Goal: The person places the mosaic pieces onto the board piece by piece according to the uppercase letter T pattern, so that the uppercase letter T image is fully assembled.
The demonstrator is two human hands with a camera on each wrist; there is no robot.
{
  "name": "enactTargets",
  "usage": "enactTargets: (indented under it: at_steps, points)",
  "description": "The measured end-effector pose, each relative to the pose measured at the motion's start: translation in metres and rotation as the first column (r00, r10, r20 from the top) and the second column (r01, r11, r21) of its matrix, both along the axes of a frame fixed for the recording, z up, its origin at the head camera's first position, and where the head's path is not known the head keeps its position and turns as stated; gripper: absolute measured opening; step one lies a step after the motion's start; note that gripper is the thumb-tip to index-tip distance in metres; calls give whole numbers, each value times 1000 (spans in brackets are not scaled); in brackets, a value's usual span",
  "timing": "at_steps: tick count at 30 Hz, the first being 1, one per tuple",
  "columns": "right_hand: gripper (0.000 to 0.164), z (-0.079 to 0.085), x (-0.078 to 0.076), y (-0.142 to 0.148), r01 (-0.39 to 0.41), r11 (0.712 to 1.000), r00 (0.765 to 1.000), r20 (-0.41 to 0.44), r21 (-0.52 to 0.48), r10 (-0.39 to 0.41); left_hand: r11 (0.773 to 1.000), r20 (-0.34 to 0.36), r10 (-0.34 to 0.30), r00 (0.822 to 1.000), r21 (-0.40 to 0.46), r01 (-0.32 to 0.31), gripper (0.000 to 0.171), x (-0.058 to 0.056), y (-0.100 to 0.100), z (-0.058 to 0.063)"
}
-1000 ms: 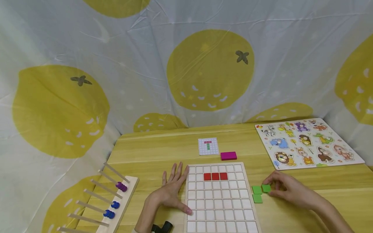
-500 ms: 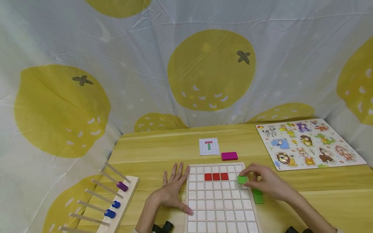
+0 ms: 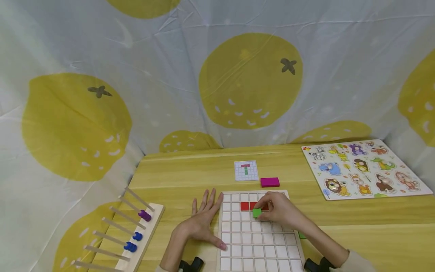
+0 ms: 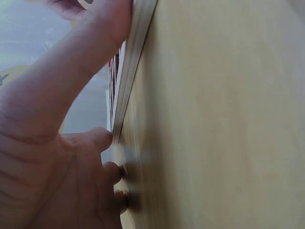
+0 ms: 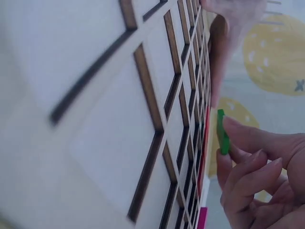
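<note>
Thumb and fingers of my right hand (image 3: 276, 207) pinch a green square tile (image 3: 256, 213) over the grid board (image 3: 236, 238), just below the row of red tiles (image 3: 244, 206). In the right wrist view the green tile (image 5: 222, 132) is held close over the grid. The right-hand red tiles are partly covered by that hand. My left hand (image 3: 200, 223) lies spread at the board's left edge, its thumb on the frame. The left wrist view has this hand (image 4: 71, 157) against the board's side. Green tiles (image 3: 301, 235) right of the board are mostly hidden by my right forearm.
A card with a red and green T pattern (image 3: 246, 170) and a magenta block (image 3: 270, 182) lie behind the board. An animal puzzle board (image 3: 368, 170) is at the back right. On the left stands a wooden peg rack (image 3: 149, 226) with purple and blue beads.
My right hand has picked up a green tile from beside the board and carried it left over the grid. The left hand has stayed in place.
</note>
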State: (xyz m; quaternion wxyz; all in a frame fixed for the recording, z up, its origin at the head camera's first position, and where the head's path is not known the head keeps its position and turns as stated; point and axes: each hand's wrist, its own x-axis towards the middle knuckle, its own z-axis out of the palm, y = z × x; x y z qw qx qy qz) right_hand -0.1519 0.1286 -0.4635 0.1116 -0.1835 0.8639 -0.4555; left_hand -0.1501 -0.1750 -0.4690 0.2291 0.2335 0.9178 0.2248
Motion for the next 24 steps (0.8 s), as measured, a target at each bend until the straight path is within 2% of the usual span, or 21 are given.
enactTargets:
  at_steps: [11,24]
  points:
    - [20,2,2,-13,43,995,999,15,95,-45,1000,3,-1,1000,3,1,148,-1,0,-1]
    - [23,3,2,-12,20,992,1000,9,126,-21,1000,2,-2,1000,6,2,148,-2,-1,-2]
